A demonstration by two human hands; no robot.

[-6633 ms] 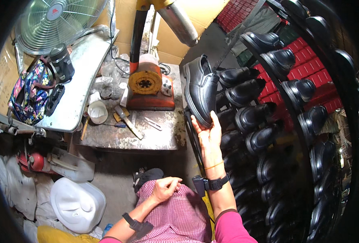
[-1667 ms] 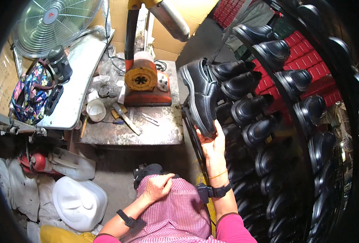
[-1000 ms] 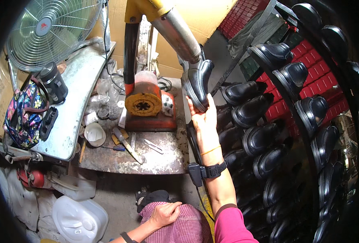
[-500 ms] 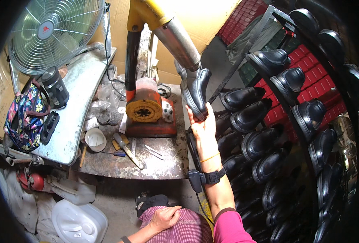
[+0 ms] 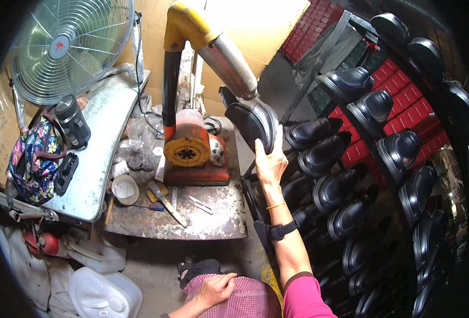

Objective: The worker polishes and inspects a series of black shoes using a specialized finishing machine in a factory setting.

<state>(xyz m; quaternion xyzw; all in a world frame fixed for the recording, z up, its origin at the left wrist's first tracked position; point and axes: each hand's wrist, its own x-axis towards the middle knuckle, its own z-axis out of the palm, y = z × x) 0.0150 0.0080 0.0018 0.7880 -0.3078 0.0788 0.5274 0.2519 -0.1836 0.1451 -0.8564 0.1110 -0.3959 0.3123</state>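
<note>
Shoe rows [image 5: 331, 192] at the right; one black shoe [image 5: 253, 127] in the right hand [image 5: 270, 161]
The surface [image 5: 218, 225] bears a machine [image 5: 198, 135]; its metal tube [image 5: 229, 61] ends at the shoe, contact unclear; the right hand grips the shoe's near end, thumb on one side; checked cloth [image 5: 250, 297] lies under the left hand [image 5: 217, 289], its fingers loosely curled; a white cup [image 5: 124, 190] stands left of the machine.

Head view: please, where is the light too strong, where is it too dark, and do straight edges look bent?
Head view: glare whitens patches of the workbench and glints on the held black shoe; head view: lower shoes at right sink into shadow; head view: the workbench's front edge bows, and the corners go black.
</note>
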